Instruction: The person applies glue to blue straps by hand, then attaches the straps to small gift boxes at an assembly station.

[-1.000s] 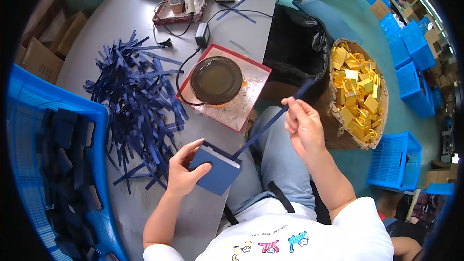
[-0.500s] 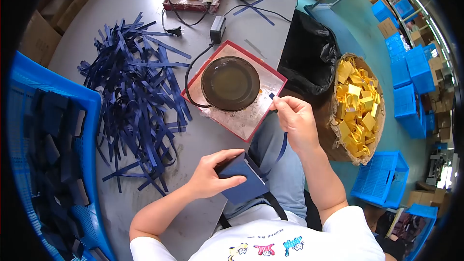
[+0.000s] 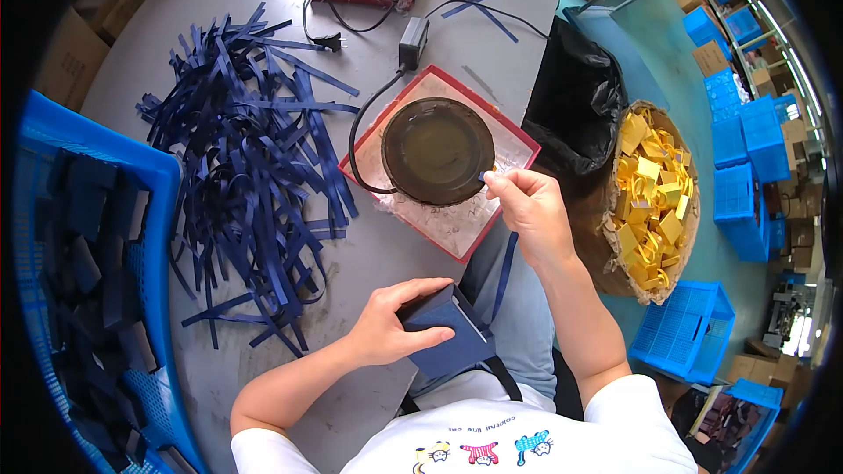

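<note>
My left hand (image 3: 399, 320) grips a small navy blue box (image 3: 452, 329), tilted over my lap at the table's edge. Pinched in my right hand (image 3: 531, 211) is a navy ribbon (image 3: 505, 276); its short end sticks out past my fingertips at the rim of a round dark pan (image 3: 392, 158), and the rest hangs down toward the box. Whether that lower end joins the box is hidden. Cloudy, brownish liquid (image 3: 439, 151) covers the pan's bottom. Under the pan lies a red-edged square tray (image 3: 465, 233) with a stained, pale surface.
A heap of navy ribbons (image 3: 250, 158) spreads over the grey table (image 3: 369, 254). At left, a blue crate (image 3: 162, 175) holds dark boxes. A black-lined bin (image 3: 571, 105) and a carton of yellow pieces (image 3: 654, 193) stand right. A cable (image 3: 356, 127) curves beside the pan.
My right hand has moved slightly left to the pan, bringing the ribbon's end from beside it to its rim. The hanging ribbon has straightened. The view has shifted a little.
</note>
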The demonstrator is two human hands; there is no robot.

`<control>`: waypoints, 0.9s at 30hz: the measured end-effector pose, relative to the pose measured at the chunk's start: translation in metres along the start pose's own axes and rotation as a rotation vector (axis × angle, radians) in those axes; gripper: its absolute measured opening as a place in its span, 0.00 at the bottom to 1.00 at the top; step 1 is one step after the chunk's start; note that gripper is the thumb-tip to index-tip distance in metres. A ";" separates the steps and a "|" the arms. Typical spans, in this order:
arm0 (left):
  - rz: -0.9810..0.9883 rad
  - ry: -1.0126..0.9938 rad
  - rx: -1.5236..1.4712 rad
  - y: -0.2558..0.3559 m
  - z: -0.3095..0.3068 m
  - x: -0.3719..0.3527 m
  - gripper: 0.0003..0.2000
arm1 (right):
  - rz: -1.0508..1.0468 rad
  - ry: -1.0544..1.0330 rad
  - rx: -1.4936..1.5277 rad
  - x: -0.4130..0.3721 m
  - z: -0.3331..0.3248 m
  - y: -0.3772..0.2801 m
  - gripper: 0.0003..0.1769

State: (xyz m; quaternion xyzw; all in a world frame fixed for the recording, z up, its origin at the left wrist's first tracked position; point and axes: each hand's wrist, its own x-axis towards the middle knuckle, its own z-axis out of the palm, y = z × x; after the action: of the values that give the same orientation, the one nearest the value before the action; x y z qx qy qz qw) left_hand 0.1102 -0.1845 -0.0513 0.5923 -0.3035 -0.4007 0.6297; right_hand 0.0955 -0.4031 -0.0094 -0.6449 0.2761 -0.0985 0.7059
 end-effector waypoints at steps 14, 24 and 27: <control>-0.078 -0.029 -0.141 0.019 -0.009 -0.003 0.29 | 0.053 -0.256 -0.089 -0.038 -0.029 -0.020 0.13; 0.029 -0.068 -0.050 0.046 0.001 -0.020 0.29 | -0.040 -0.712 -0.465 -0.082 -0.017 -0.050 0.10; 0.074 -0.074 -0.007 0.049 0.003 -0.021 0.28 | -0.071 -0.731 -0.523 -0.086 -0.013 -0.052 0.10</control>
State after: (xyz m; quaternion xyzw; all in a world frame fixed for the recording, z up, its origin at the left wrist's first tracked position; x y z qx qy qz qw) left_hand 0.1040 -0.1687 -0.0003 0.5633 -0.3468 -0.3998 0.6345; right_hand 0.0287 -0.3796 0.0634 -0.8032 0.0018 0.1847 0.5663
